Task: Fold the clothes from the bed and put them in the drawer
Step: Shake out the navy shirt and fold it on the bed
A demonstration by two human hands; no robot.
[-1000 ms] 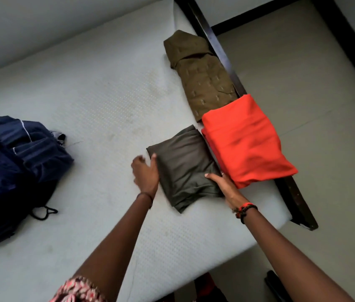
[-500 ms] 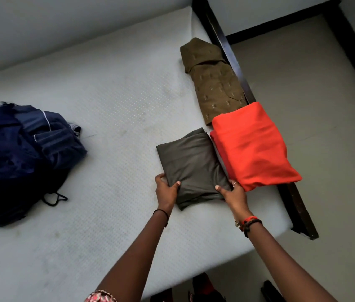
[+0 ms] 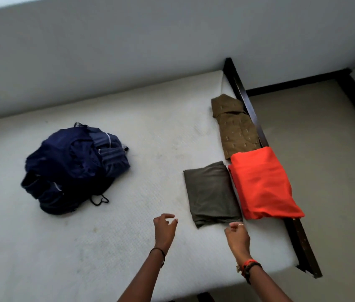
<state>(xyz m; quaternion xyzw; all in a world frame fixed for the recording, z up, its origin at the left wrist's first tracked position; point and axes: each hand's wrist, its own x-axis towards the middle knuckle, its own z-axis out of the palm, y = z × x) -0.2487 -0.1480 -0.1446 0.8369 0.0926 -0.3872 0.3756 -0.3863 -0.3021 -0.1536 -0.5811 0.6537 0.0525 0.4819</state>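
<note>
head view: left hand [image 3: 164, 228] and right hand [image 3: 236, 235] hover near folded grey cloth [image 3: 212, 192].

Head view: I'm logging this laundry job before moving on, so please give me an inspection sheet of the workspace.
Surface: white mattress, bare cover, faint stains.
Job's things: three folded pieces along the right edge. The brown fold is farthest, the orange fold is nearer and overhangs the frame, and the grey fold lies beside it. The navy pile lies unfolded at left. No drawer in view.
Clutter: nothing seen.
Hands: left hand and right hand are loosely curled and hold nothing, near the grey fold's near edge.
Cables: nothing seen; only a black drawstring trails from the navy pile.
Surroundings: dark frame, grey wall, beige floor.
</note>
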